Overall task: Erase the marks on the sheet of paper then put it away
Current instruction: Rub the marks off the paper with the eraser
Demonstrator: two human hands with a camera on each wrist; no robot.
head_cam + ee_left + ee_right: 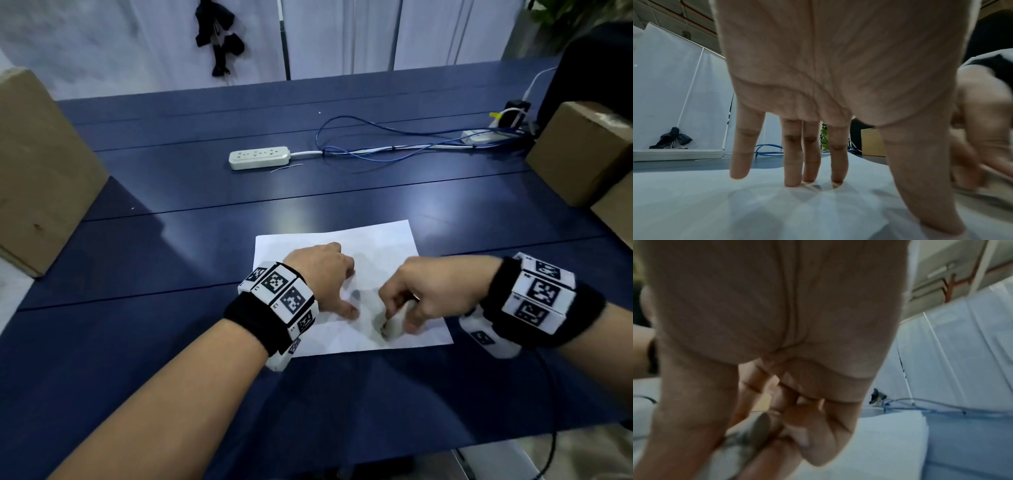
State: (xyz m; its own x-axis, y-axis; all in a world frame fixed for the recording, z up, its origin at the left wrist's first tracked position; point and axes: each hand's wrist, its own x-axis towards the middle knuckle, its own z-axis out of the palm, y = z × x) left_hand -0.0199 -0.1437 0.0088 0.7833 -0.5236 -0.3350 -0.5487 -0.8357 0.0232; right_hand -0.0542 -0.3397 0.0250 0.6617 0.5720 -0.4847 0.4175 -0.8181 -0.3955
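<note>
The left hand (320, 274) is spread, straight fingertips (791, 181) pressing the paper (376, 240) onto the table (137, 308) — evidently to stop it sliding under the rubbing. Just right of it, the right hand (424, 294) pinches an eraser (385, 329), its end on the sheet's near part. The marks cannot be made out — that hand covers the spot, and its wrist view is blurred.

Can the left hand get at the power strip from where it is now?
Probably yes: the left hand presses the paper, and bare table lies between it and the power strip. But letting go frees the sheet while the right hand rubs.
</note>
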